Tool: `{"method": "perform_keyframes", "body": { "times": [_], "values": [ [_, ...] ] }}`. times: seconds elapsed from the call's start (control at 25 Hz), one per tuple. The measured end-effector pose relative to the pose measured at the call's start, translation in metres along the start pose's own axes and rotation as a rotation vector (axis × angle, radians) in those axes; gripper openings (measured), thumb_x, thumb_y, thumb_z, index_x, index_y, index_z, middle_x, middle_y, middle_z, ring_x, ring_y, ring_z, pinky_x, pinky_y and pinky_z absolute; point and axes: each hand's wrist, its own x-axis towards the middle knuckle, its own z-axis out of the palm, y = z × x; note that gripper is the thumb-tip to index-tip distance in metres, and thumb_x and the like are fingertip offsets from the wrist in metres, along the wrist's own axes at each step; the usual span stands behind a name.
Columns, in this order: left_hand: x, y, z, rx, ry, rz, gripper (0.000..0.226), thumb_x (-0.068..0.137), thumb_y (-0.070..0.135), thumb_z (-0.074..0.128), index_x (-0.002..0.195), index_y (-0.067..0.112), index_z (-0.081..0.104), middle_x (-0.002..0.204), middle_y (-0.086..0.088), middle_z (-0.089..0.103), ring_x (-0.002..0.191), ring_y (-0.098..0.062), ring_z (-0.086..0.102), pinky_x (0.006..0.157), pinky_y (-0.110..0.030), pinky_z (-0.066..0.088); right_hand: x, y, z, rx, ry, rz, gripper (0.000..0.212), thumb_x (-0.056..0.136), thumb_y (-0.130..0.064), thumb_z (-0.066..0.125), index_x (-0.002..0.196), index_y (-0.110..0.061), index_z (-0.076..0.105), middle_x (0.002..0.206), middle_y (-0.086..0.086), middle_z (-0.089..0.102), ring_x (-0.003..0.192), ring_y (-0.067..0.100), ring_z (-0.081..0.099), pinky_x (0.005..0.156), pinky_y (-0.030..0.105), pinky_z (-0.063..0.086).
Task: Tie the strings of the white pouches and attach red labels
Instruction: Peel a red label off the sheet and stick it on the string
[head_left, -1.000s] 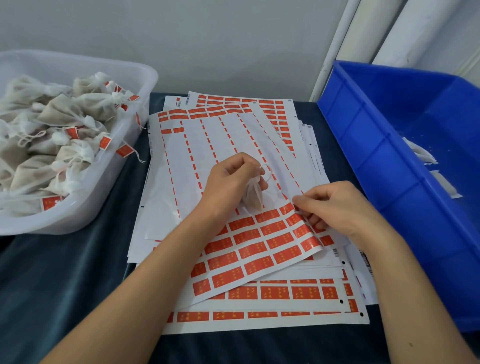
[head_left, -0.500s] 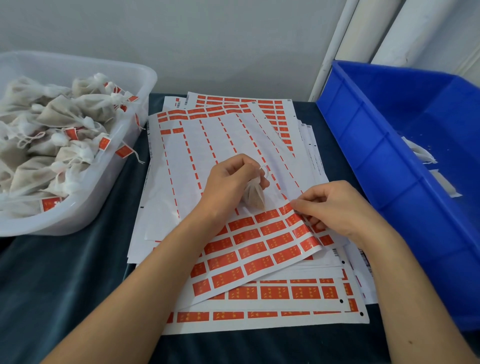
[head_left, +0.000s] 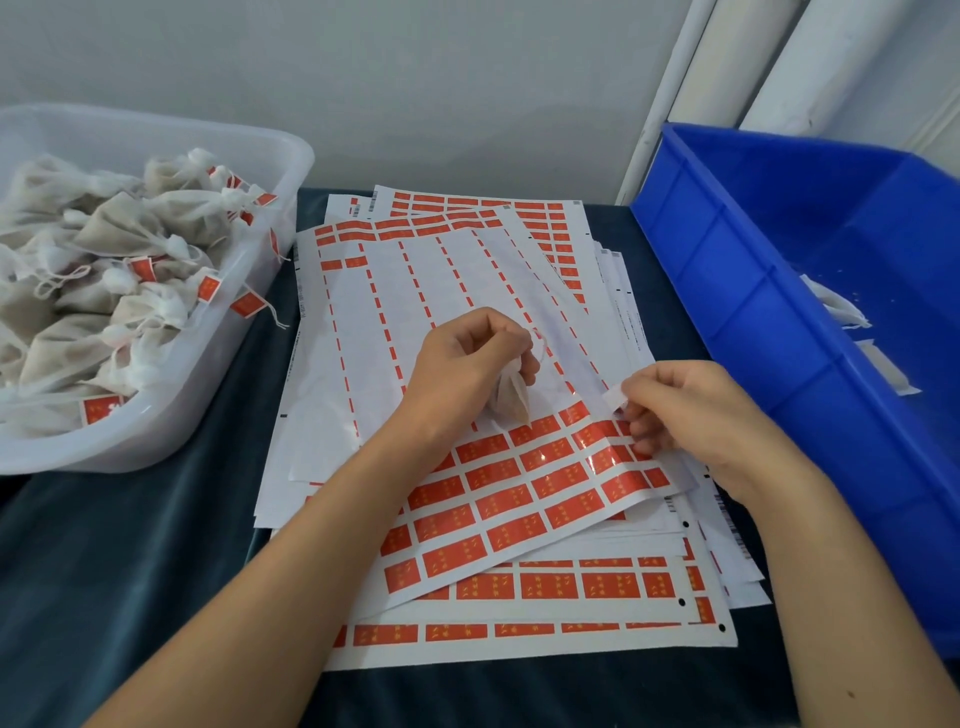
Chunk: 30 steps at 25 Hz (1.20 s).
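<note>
Inside clear tub (head_left: 270, 156), labelled pouches (head_left: 130, 244)

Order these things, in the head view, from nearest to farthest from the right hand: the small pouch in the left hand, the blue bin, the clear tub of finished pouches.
From the right hand:
1. Small pouch, just to its left, held by the left hand.
2. Blue bin, to the right; its wall is close behind the hand.
3. Clear tub, far left.
</note>
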Motion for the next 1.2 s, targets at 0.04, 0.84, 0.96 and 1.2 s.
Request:
{"method": "perform_keyframes", "body": {
  "times": [0.04, 0.84, 0.96, 1.2],
  "values": [
    [0.0, 0.001, 0.0, -0.004, 0.0, 0.006, 0.023, 0.105, 0.022, 0.057, 0.088, 0.017, 0.072, 0.08, 0.006, 0.076, 0.076, -0.011, 0.073, 0.067, -0.012, 0.055, -0.001, 0.002, -0.003, 0.102, 0.027, 0.012, 0.018, 0.098, -0.023, 0.063, 0.089, -0.011, 0.073, 0.076, 0.004, 0.075, 0.063, 0.015, 0.073, 0.063, 0.03, 0.061],
    [0.001, 0.0, 0.002, 0.039, 0.021, -0.01, 0.022, 0.105, 0.026, 0.058, 0.089, 0.021, 0.072, 0.072, 0.003, 0.072, 0.066, -0.013, 0.069, 0.064, -0.019, 0.06, -0.01, -0.021, 0.031, 0.719, 0.001, -0.231, 0.025, 0.093, -0.016, 0.073, 0.113, -0.03, 0.07, 0.11, -0.001, 0.076, 0.1, 0.02, 0.075, 0.08, 0.039, 0.063],
    [0.001, 0.001, 0.002, 0.044, 0.024, 0.004, 0.023, 0.105, 0.025, 0.057, 0.088, 0.022, 0.072, 0.071, 0.002, 0.071, 0.065, -0.016, 0.068, 0.065, -0.021, 0.061, -0.011, -0.022, 0.045, 0.734, -0.029, -0.259, 0.032, 0.095, -0.018, 0.072, 0.123, -0.033, 0.067, 0.114, -0.002, 0.075, 0.102, 0.021, 0.074, 0.08, 0.036, 0.062],
    [0.001, 0.001, 0.004, 0.054, 0.014, 0.008, 0.024, 0.105, 0.025, 0.058, 0.086, 0.022, 0.072, 0.071, 0.002, 0.071, 0.068, -0.02, 0.068, 0.059, -0.017, 0.057, -0.017, -0.018, 0.058, 0.772, 0.085, -0.217, 0.009, 0.097, -0.033, 0.069, 0.096, -0.027, 0.076, 0.098, 0.005, 0.076, 0.08, 0.018, 0.072, 0.078, 0.031, 0.057]
  ]
}}
